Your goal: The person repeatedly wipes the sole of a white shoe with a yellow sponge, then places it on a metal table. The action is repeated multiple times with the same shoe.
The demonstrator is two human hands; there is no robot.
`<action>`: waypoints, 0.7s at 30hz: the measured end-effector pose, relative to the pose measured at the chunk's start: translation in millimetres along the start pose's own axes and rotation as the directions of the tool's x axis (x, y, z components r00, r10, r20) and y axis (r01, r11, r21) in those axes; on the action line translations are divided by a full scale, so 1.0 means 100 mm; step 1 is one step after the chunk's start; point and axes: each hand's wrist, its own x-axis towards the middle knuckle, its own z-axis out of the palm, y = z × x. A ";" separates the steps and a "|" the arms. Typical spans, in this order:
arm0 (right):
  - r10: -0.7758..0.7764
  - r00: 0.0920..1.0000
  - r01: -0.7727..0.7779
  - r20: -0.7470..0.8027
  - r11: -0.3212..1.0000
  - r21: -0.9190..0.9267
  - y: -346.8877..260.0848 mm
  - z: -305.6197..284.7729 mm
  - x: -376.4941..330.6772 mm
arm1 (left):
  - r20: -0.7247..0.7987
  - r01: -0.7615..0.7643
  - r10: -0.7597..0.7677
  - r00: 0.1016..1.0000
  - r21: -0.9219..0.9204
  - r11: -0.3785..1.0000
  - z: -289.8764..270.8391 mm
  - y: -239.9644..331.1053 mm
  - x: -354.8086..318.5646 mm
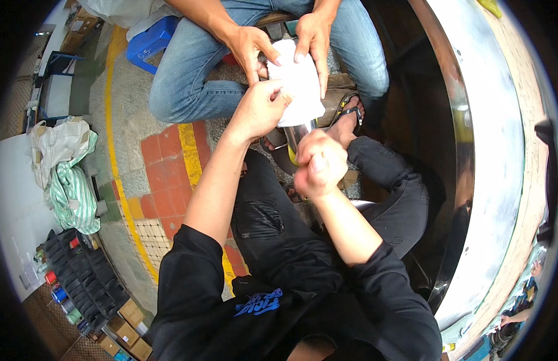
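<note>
A white, soft-looking piece, cloth or paper (302, 84), is held up between me and a person facing me. My left hand (259, 113) is closed in a pinch at its left edge. Just below its lower edge, my right hand (320, 165) makes a fist around something mostly hidden by the fingers. Beside that fist shows a shiny part (299, 133) with a yellow-green patch; its kind is unclear. The other person's two hands (253, 49) grip the upper part of the white piece from both sides.
The other person's jeans-clad knees (191, 90) and sandalled foot (350, 115) are close in front. A blue plastic stool (151, 43) stands at the far left. Along the right runs a metal-edged counter (498, 150). Bags (74, 192) and a black rack (86, 274) are at the left.
</note>
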 end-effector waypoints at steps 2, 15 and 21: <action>-0.009 0.995 0.017 0.096 0.996 -0.083 -0.30 -0.10 -0.14 | 0.097 -0.157 0.139 0.985 0.202 0.967 -0.05 0.09 -0.09; 0.869 0.493 -0.596 0.049 0.379 -0.708 0.38 -0.46 -1.17 | 0.598 -0.777 0.541 0.591 0.603 0.182 0.11 0.21 -0.72; 0.941 0.337 -0.519 0.033 0.215 -0.827 1.18 -0.72 -1.40 | 0.871 -0.951 0.383 0.308 0.297 0.092 0.28 -0.11 0.03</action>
